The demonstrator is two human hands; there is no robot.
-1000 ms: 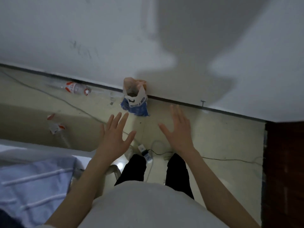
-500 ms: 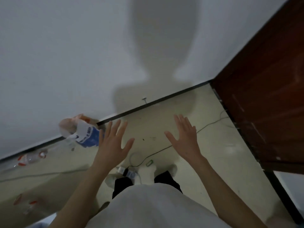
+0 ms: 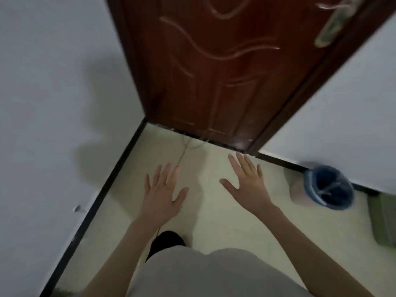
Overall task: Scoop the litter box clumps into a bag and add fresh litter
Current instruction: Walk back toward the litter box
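My left hand [image 3: 164, 194] and my right hand [image 3: 247, 182] are both held out in front of me over the pale floor, fingers spread and straight, holding nothing. No litter box, scoop or litter is in view. A small bin [image 3: 327, 188] with a blue bag lining stands on the floor at the right, by the wall, well clear of my right hand.
A dark red wooden door [image 3: 214, 71] with a metal handle [image 3: 334, 22] stands straight ahead. White walls run on the left and right, with a black skirting [image 3: 107, 183]. A thin cable [image 3: 184, 148] lies on the floor by the door. A greenish object [image 3: 383, 219] sits at the right edge.
The view has swung right: the bag and bottles by the left wall have left the frame, and the door and bin have come into view. Both hands stay spread and empty.
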